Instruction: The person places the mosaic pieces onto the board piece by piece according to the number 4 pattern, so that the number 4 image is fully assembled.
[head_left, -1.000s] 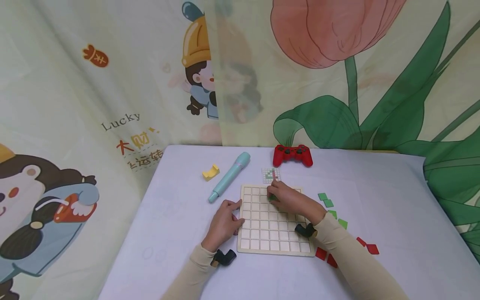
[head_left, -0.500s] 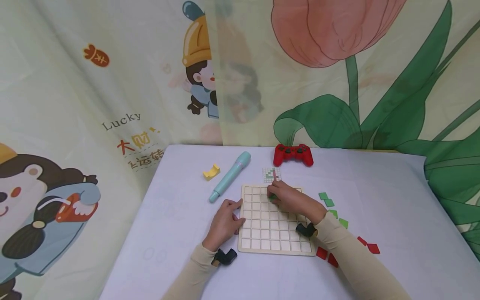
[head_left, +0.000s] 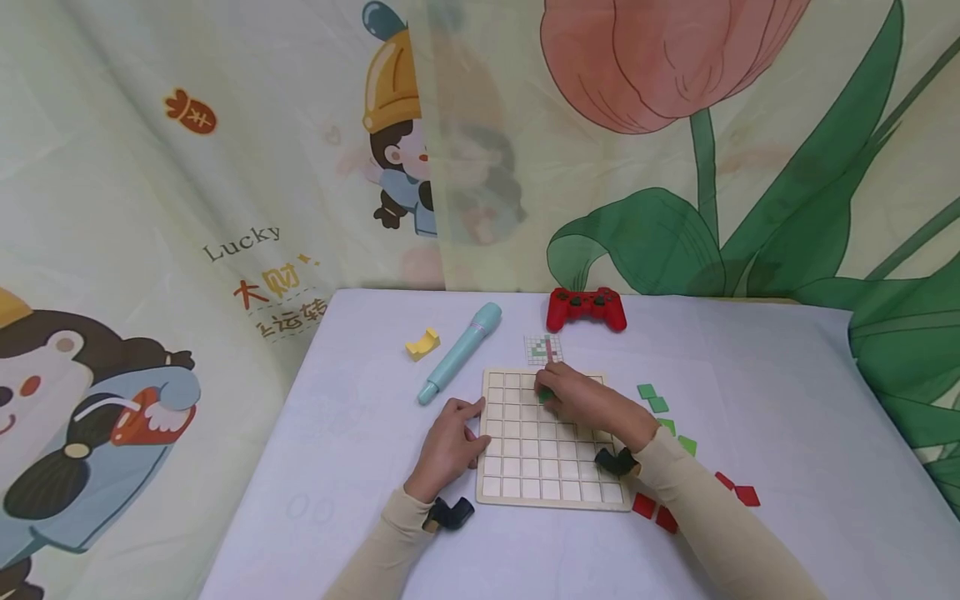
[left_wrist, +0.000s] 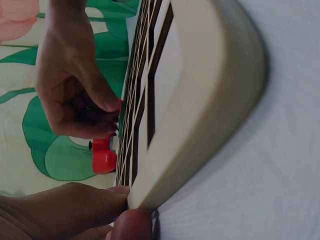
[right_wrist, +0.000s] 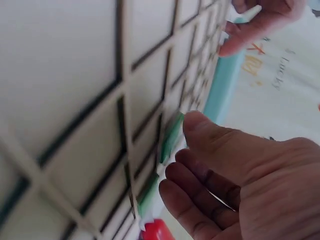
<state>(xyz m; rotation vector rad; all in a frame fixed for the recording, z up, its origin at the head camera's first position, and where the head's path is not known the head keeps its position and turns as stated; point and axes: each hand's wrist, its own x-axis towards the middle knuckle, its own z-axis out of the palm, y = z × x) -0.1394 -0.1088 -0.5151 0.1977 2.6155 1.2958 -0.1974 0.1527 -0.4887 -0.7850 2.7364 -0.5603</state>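
A pale square grid board [head_left: 519, 471] lies flat on the table. My left hand [head_left: 450, 448] holds its left edge, with thumb and forefinger at the rim; the left wrist view shows these fingertips right at the board's corner. Over the board's far rows, my right hand [head_left: 581, 402] holds a green tile [head_left: 545, 395] by its sides, mostly hidden by the fingers in the head view. In the right wrist view the thumb [right_wrist: 196, 125] and curled fingers stand at this green tile [right_wrist: 172, 137]. Another patch of green [right_wrist: 148, 194] shows farther along the board.
Loose green tiles [head_left: 657, 405] and red tiles [head_left: 746, 496] lie right of the board, some close to the right sleeve. Behind it are a small patterned grid card [head_left: 538, 350], a red game controller [head_left: 586, 310], a teal microphone-shaped toy [head_left: 459, 354] and a yellow curved block [head_left: 423, 344].
My right wrist has shifted very slightly to the right, while its fingers stay at the same green tile. The left hand and the board have not moved.
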